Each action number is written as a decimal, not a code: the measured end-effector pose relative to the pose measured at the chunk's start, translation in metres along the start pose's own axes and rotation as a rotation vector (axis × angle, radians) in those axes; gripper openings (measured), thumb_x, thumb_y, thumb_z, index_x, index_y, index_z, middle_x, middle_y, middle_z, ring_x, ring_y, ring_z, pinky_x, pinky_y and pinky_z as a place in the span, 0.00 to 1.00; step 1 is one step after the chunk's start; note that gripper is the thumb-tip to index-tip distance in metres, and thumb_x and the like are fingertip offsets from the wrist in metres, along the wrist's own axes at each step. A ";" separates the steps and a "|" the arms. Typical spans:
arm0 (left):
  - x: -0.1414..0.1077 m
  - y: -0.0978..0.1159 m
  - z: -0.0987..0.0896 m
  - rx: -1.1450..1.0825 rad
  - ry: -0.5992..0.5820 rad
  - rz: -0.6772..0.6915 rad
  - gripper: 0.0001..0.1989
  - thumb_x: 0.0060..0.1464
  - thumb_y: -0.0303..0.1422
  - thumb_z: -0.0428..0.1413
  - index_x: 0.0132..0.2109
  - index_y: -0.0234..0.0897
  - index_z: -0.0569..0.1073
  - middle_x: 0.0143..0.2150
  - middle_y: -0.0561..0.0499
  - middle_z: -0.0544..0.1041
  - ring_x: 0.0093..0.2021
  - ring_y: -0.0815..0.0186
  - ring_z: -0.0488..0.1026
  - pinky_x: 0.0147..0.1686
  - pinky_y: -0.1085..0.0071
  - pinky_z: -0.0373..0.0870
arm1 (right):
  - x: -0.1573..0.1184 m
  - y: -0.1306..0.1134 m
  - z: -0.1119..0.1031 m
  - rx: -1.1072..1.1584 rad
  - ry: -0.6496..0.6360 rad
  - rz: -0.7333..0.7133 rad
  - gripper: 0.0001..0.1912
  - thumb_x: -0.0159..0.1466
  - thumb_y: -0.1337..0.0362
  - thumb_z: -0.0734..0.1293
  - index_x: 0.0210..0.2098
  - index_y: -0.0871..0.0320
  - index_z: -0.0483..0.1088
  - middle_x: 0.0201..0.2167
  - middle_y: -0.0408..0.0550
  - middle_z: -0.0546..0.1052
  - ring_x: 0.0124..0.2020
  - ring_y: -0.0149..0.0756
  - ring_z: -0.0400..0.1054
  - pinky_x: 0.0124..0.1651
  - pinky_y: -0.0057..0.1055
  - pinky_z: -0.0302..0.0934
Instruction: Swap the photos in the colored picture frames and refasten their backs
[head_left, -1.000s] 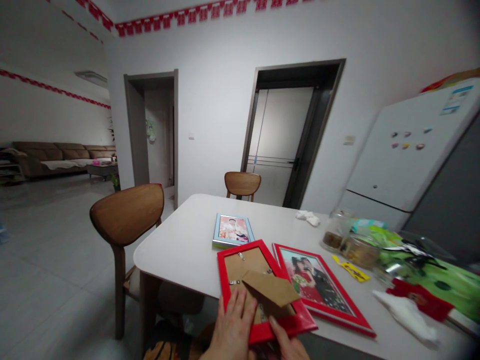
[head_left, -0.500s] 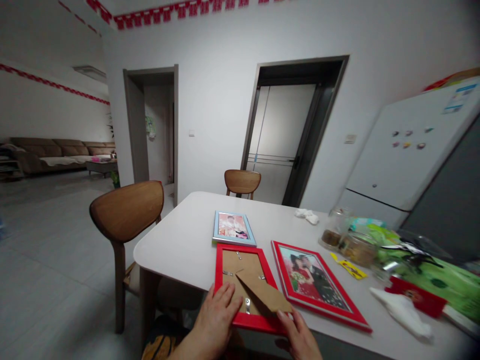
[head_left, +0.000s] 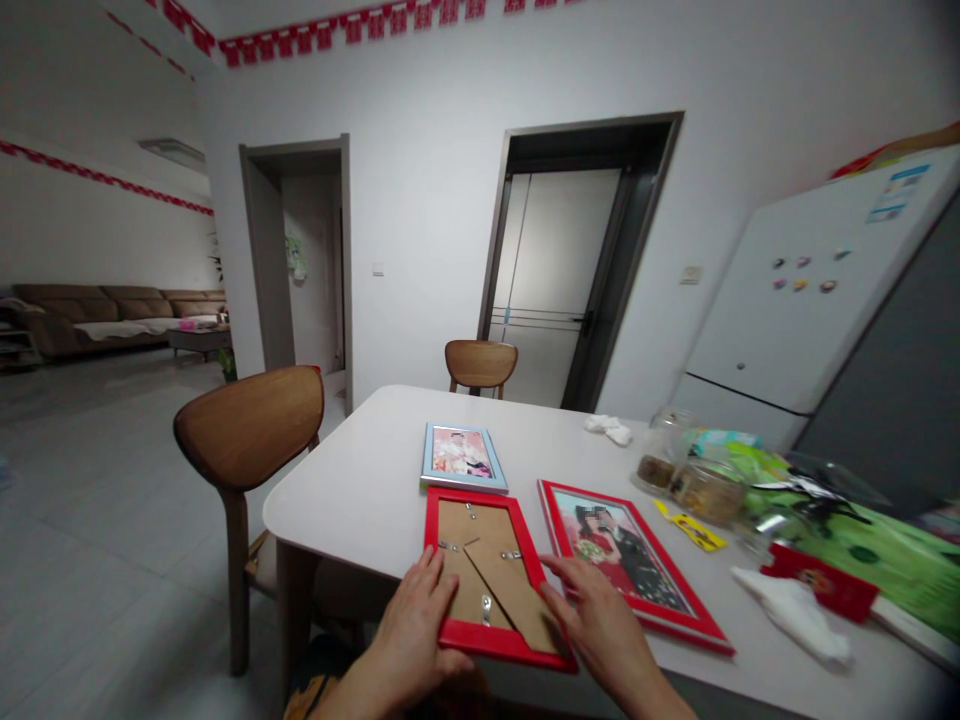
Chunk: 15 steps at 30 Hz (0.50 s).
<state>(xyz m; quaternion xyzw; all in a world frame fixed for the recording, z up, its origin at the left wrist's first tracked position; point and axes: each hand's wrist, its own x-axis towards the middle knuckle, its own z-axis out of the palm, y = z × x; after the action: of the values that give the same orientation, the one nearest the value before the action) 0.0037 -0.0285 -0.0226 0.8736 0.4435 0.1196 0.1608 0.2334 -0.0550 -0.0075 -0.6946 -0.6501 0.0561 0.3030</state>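
Note:
A red picture frame (head_left: 512,657) lies face down at the table's near edge, its brown backing board and small metal clips showing. A brown easel stand (head_left: 517,600) lies slantwise, folded down against the backing. My left hand (head_left: 412,625) grips the frame's left near corner, fingers on top and thumb by the near rim. My right hand (head_left: 600,615) is closed at the right rim, thumb beside the stand; some of its fingers are hidden. To the right a larger red-framed photo (head_left: 634,560) lies face up. A light-blue framed photo (head_left: 463,453) touches or nearly touches the far rim.
Glass jars (head_left: 705,490), a yellow packet (head_left: 697,530), a red packet (head_left: 821,582), a green bag (head_left: 892,560) and crumpled tissue (head_left: 795,612) crowd the right of the white table (head_left: 337,500). A wooden chair (head_left: 255,425) stands at the left, another chair (head_left: 480,363) behind.
The raised stand has gone down against the backing. My right hand has moved from the stand's near end up to the frame's right rim. My left hand stays on the left side.

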 end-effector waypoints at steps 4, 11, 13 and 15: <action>0.002 -0.005 -0.002 -0.020 -0.015 0.037 0.37 0.34 0.41 0.62 0.52 0.34 0.61 0.61 0.39 0.48 0.60 0.55 0.41 0.56 0.61 0.44 | 0.025 -0.010 0.011 -0.126 -0.102 -0.087 0.14 0.53 0.67 0.58 0.37 0.59 0.71 0.37 0.51 0.72 0.41 0.38 0.63 0.45 0.30 0.54; -0.001 -0.006 -0.005 -0.057 -0.021 0.135 0.20 0.39 0.35 0.58 0.42 0.36 0.65 0.59 0.46 0.53 0.60 0.59 0.41 0.57 0.64 0.41 | 0.043 -0.013 0.032 -0.226 -0.132 -0.024 0.13 0.55 0.67 0.56 0.30 0.58 0.71 0.33 0.51 0.68 0.31 0.33 0.65 0.33 0.26 0.54; -0.002 -0.003 -0.008 -0.062 -0.033 0.125 0.20 0.39 0.34 0.58 0.42 0.36 0.65 0.60 0.46 0.53 0.60 0.59 0.41 0.57 0.64 0.41 | 0.045 -0.012 0.032 -0.275 -0.133 -0.009 0.13 0.56 0.66 0.55 0.29 0.58 0.71 0.33 0.51 0.68 0.31 0.33 0.65 0.32 0.26 0.53; -0.003 -0.002 -0.010 -0.066 -0.036 0.120 0.19 0.40 0.34 0.57 0.42 0.36 0.65 0.59 0.46 0.54 0.60 0.60 0.42 0.57 0.64 0.41 | 0.046 -0.010 0.032 -0.319 -0.136 0.000 0.13 0.57 0.65 0.55 0.29 0.58 0.70 0.33 0.50 0.68 0.30 0.32 0.65 0.30 0.26 0.52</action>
<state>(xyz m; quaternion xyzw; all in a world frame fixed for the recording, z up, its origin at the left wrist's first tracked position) -0.0029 -0.0281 -0.0145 0.8949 0.3831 0.1280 0.1898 0.2163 -0.0009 -0.0141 -0.7284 -0.6698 -0.0008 0.1442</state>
